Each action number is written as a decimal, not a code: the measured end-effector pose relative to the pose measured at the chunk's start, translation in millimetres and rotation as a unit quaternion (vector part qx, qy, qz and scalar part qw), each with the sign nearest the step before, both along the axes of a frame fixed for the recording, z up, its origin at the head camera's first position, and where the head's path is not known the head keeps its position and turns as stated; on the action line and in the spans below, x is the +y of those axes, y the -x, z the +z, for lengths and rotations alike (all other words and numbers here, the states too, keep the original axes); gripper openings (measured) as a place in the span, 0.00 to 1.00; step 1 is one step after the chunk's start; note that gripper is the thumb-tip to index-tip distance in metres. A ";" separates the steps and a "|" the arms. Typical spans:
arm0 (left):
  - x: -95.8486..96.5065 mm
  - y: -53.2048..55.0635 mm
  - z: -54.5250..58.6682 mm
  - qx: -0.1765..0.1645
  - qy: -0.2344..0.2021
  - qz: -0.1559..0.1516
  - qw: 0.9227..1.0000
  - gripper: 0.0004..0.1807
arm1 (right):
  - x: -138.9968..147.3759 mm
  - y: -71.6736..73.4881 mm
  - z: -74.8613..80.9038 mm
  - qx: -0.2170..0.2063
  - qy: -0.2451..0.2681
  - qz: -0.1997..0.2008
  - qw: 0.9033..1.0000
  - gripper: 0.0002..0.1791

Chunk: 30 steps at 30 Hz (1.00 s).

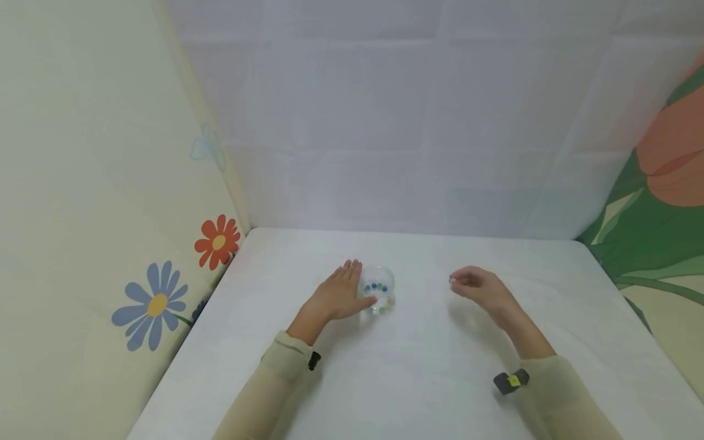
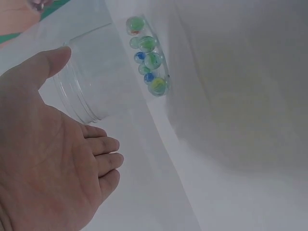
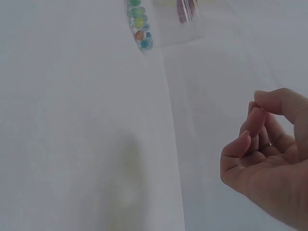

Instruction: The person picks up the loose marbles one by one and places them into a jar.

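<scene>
A clear jar [image 2: 98,72] stands upright on the white table, with several green, blue and yellow glass marbles [image 2: 153,60] on its bottom. My left hand [image 1: 340,296] is beside the jar on its left, fingers straight and thumb reaching across the near side; in the left wrist view the thumb tip [image 2: 63,55] is right at the rim. Off to the right of the jar, above the table, my right hand [image 1: 481,292] pinches a small glassy marble [image 1: 451,280] between thumb and fingertips. Most of that marble is hidden by the fingers in the right wrist view.
A white cloth covers the table [image 1: 418,379], and a white sheet [image 1: 352,122] hangs behind it. Flower-patterned panels stand at the left [image 1: 82,183] and right [image 1: 660,244]. Dark wrist straps show at both cuffs.
</scene>
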<state>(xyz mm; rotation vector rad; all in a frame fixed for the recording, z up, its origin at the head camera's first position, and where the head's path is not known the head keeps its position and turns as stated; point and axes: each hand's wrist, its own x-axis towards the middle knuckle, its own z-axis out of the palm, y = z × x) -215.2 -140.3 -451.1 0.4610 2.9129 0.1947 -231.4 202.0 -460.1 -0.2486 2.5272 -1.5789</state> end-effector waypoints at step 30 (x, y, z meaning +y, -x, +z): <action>0.7 0.0 -0.3 0.000 -0.004 -0.003 1.000 0.54 | -49.2 9.5 7.3 0.012 0.047 0.082 0.995 0.16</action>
